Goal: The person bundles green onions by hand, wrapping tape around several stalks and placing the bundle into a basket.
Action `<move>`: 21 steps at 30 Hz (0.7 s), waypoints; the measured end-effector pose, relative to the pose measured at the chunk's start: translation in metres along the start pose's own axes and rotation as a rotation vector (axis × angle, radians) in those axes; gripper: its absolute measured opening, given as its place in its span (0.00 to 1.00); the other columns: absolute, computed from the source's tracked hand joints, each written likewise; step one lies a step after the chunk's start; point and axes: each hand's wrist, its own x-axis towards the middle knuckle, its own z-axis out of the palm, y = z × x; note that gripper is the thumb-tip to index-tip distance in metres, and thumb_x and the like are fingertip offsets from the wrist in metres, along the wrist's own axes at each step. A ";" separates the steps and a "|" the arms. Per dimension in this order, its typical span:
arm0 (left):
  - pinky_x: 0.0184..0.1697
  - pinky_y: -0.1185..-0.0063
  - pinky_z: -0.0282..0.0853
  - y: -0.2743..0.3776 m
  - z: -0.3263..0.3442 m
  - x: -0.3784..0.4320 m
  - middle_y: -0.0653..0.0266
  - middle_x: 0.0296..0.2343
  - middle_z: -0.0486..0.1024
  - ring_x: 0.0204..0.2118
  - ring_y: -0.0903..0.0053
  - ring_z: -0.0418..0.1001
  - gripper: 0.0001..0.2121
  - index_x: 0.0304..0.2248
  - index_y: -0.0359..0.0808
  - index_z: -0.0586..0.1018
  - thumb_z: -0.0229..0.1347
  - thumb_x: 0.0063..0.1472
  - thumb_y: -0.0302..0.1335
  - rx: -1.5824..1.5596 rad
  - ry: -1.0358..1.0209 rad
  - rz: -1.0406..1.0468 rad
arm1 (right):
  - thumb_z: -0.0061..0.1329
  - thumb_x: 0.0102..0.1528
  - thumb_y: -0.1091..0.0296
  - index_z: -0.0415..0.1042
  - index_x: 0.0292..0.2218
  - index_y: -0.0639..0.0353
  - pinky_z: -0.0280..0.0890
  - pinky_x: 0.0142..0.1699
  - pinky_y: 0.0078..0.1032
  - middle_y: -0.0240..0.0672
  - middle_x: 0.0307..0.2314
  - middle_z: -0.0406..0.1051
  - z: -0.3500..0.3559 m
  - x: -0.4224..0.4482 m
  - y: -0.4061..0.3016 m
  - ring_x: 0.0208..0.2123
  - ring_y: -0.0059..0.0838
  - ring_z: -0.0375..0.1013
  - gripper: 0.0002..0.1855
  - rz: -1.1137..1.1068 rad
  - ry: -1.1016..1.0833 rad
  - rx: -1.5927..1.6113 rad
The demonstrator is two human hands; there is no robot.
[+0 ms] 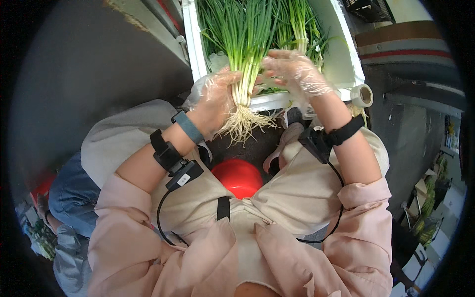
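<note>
A bunch of scallions (245,74) with white stems and stringy roots (245,124) lies in the grip of my left hand (219,91), which wears a clear plastic glove. Its green tops spread away over a white foam box (343,48). Just right of the stems, my right hand (291,70), gloved the same way and slightly blurred, has its fingers apart with nothing visible in them. More scallions (298,28) fill the box behind it, one bunch bound near its stems.
A roll of tape (362,95) sits at the box's near right corner. Below, between my knees, is a red plastic object (237,176). A person in jeans (72,196) is close on my left. A black crate (369,9) stands at the far right.
</note>
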 end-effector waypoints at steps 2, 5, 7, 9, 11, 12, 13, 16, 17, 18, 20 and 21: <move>0.36 0.77 0.74 -0.001 0.003 0.000 0.56 0.35 0.77 0.32 0.74 0.76 0.11 0.43 0.31 0.72 0.51 0.61 0.22 -0.019 -0.021 -0.046 | 0.61 0.47 0.69 0.59 0.54 0.76 0.68 0.47 0.31 0.50 0.41 0.72 0.010 0.001 0.006 0.44 0.39 0.72 0.37 0.020 -0.005 -0.224; 0.34 0.78 0.73 0.001 0.008 0.000 0.61 0.34 0.76 0.31 0.76 0.75 0.15 0.45 0.31 0.71 0.55 0.60 0.24 0.376 0.070 0.017 | 0.57 0.47 0.77 0.58 0.54 0.73 0.67 0.47 0.29 0.48 0.41 0.72 0.013 0.000 0.012 0.41 0.35 0.73 0.35 -0.045 -0.046 -0.135; 0.33 0.80 0.72 -0.003 0.012 -0.007 0.64 0.34 0.76 0.33 0.80 0.74 0.19 0.48 0.32 0.69 0.58 0.58 0.25 0.413 0.064 0.126 | 0.56 0.48 0.78 0.58 0.54 0.72 0.66 0.48 0.29 0.47 0.41 0.73 0.009 -0.003 0.013 0.40 0.34 0.73 0.33 -0.001 -0.023 0.065; 0.33 0.81 0.72 0.000 0.013 -0.010 0.65 0.35 0.75 0.34 0.80 0.74 0.20 0.49 0.32 0.68 0.58 0.58 0.25 0.412 0.055 0.070 | 0.55 0.49 0.78 0.58 0.54 0.72 0.66 0.48 0.28 0.46 0.40 0.73 0.006 -0.005 0.013 0.39 0.34 0.73 0.33 0.058 -0.007 0.199; 0.35 0.82 0.72 0.002 0.013 -0.010 0.63 0.37 0.76 0.36 0.80 0.75 0.20 0.50 0.32 0.67 0.56 0.59 0.24 0.360 0.010 0.044 | 0.55 0.49 0.79 0.58 0.54 0.73 0.66 0.47 0.27 0.46 0.39 0.73 0.004 -0.006 0.013 0.38 0.34 0.74 0.32 0.122 0.049 0.250; 0.35 0.82 0.73 0.004 0.012 -0.009 0.62 0.39 0.76 0.36 0.80 0.75 0.20 0.51 0.33 0.67 0.55 0.60 0.25 0.372 -0.022 0.026 | 0.55 0.49 0.79 0.57 0.54 0.74 0.68 0.44 0.26 0.45 0.36 0.74 0.004 -0.007 0.012 0.38 0.32 0.74 0.33 0.093 0.039 0.126; 0.36 0.82 0.73 0.006 0.011 -0.008 0.62 0.40 0.76 0.37 0.79 0.76 0.19 0.51 0.33 0.67 0.54 0.62 0.25 0.396 -0.005 -0.004 | 0.56 0.48 0.79 0.58 0.53 0.75 0.68 0.44 0.27 0.44 0.36 0.74 0.005 -0.008 0.012 0.37 0.32 0.74 0.32 0.085 0.022 0.063; 0.35 0.80 0.73 0.003 0.009 -0.005 0.61 0.42 0.75 0.37 0.78 0.75 0.19 0.51 0.33 0.67 0.55 0.61 0.26 0.376 -0.038 0.006 | 0.55 0.47 0.80 0.66 0.45 0.75 0.69 0.44 0.27 0.44 0.35 0.74 0.004 -0.008 0.012 0.37 0.31 0.74 0.22 -0.024 -0.108 -0.022; 0.35 0.80 0.73 0.004 0.008 -0.006 0.61 0.42 0.75 0.37 0.78 0.75 0.19 0.51 0.33 0.68 0.55 0.61 0.26 0.380 -0.053 -0.016 | 0.54 0.47 0.80 0.68 0.42 0.74 0.69 0.42 0.26 0.43 0.34 0.74 0.003 -0.009 0.013 0.36 0.31 0.74 0.19 -0.001 -0.075 0.079; 0.37 0.80 0.73 0.003 0.007 -0.006 0.61 0.43 0.74 0.39 0.78 0.75 0.19 0.51 0.34 0.68 0.55 0.61 0.27 0.334 -0.101 0.039 | 0.54 0.47 0.81 0.69 0.39 0.73 0.70 0.41 0.24 0.43 0.33 0.74 0.001 -0.009 0.014 0.35 0.30 0.74 0.16 0.009 -0.051 0.191; 0.38 0.79 0.74 0.005 0.004 -0.006 0.61 0.44 0.74 0.39 0.78 0.75 0.19 0.51 0.33 0.67 0.55 0.62 0.27 0.296 -0.092 0.013 | 0.53 0.47 0.81 0.71 0.34 0.70 0.70 0.38 0.23 0.42 0.29 0.73 -0.003 -0.009 0.015 0.33 0.31 0.74 0.10 -0.037 -0.074 0.253; 0.39 0.79 0.74 0.006 0.002 -0.005 0.62 0.44 0.74 0.40 0.78 0.75 0.19 0.51 0.33 0.67 0.55 0.62 0.28 0.273 -0.093 -0.002 | 0.54 0.47 0.80 0.71 0.34 0.70 0.70 0.38 0.24 0.42 0.29 0.73 -0.004 -0.007 0.016 0.33 0.31 0.74 0.10 0.000 -0.016 0.144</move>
